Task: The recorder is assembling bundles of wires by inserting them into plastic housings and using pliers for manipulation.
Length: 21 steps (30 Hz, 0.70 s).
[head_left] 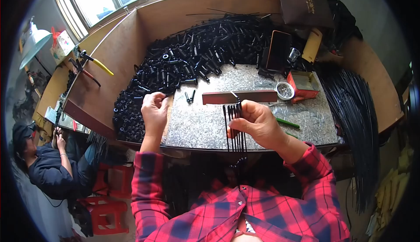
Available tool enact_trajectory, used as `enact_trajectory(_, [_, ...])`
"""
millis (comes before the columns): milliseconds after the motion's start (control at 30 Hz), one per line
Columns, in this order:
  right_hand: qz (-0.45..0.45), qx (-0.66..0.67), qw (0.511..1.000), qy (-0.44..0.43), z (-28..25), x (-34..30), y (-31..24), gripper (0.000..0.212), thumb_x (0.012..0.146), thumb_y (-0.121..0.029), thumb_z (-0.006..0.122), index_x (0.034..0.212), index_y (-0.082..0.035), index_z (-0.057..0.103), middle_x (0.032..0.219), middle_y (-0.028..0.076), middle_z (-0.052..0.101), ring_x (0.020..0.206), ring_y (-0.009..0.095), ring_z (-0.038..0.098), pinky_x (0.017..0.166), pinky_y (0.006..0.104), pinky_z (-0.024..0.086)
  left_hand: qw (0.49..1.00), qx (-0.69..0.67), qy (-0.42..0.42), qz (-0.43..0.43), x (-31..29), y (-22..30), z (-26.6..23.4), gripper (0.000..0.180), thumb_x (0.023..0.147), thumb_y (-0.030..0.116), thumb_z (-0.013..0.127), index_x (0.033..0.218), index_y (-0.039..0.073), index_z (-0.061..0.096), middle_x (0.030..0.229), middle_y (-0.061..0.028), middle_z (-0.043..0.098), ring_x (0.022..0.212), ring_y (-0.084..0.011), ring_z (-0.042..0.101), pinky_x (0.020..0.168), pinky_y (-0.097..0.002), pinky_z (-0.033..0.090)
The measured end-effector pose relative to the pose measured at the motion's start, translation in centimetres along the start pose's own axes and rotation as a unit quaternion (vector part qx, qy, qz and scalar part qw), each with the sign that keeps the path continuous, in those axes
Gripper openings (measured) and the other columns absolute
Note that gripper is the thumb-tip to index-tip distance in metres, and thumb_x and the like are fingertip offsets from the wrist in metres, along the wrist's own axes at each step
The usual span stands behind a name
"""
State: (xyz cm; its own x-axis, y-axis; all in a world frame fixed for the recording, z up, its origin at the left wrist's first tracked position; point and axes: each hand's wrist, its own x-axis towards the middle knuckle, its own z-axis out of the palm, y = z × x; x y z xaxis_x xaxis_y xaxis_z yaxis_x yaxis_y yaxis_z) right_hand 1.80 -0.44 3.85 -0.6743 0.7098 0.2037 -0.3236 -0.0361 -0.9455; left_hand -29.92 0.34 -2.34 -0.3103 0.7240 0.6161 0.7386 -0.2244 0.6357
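My right hand (pixel 261 124) pinches a row of thin black rods (pixel 236 110) between thumb and fingers. The rods hang side by side over the front of the speckled worktop (pixel 188 126), with thicker ends at the top. My left hand (pixel 154 110) is at the left edge of the worktop, beside a heap of black plastic tube-like parts (pixel 179 67). Its thumb and fingertips are drawn together; whether something small is between them is hidden. A few small black pieces (pixel 190 96) lie on the worktop between my hands.
Behind my right hand is a dark red bar (pixel 214 98). A white cup of small metal bits (pixel 285 91), a red box (pixel 303 89), a phone (pixel 278 50) and a green-handled tool (pixel 287 123) sit rightward. Long black rods (pixel 350 97) overhang the right edge. Another person (pixel 52 167) sits left.
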Motion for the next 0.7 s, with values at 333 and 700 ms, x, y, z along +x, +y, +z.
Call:
enact_trajectory(333, [0.024, 0.035, 0.998, -0.045, 0.9, -0.5, -0.4, 0.013, 0.092, -0.006, 0.060, 0.101, 0.002, 0.055, 0.084, 0.005, 0.062, 0.076, 0.010, 0.060, 0.069, 0.0249, 0.051, 0.847, -0.492, -0.188, -0.079, -3.7, 15.2, -1.0, 0.028, 0.090, -0.004, 0.058, 0.117, -0.003, 0.061, 0.112, -0.0112, 0.065, 0.099, -0.0125, 0.061, 0.088, -0.0245, 0.048])
enact_trajectory(700, [0.031, 0.057, 0.996, -0.063, 1.1, -0.1, -0.2, 0.013, 0.092, -0.005, 0.059, 0.102, 0.002, 0.055, 0.086, 0.005, 0.062, 0.078, 0.010, 0.061, 0.071, 0.0258, 0.052, 0.812, -0.548, -0.195, -0.045, -4.2, 16.0, -0.8, 0.029, 0.088, -0.006, 0.059, 0.117, -0.002, 0.060, 0.116, -0.0127, 0.063, 0.105, -0.0157, 0.060, 0.093, -0.0271, 0.047])
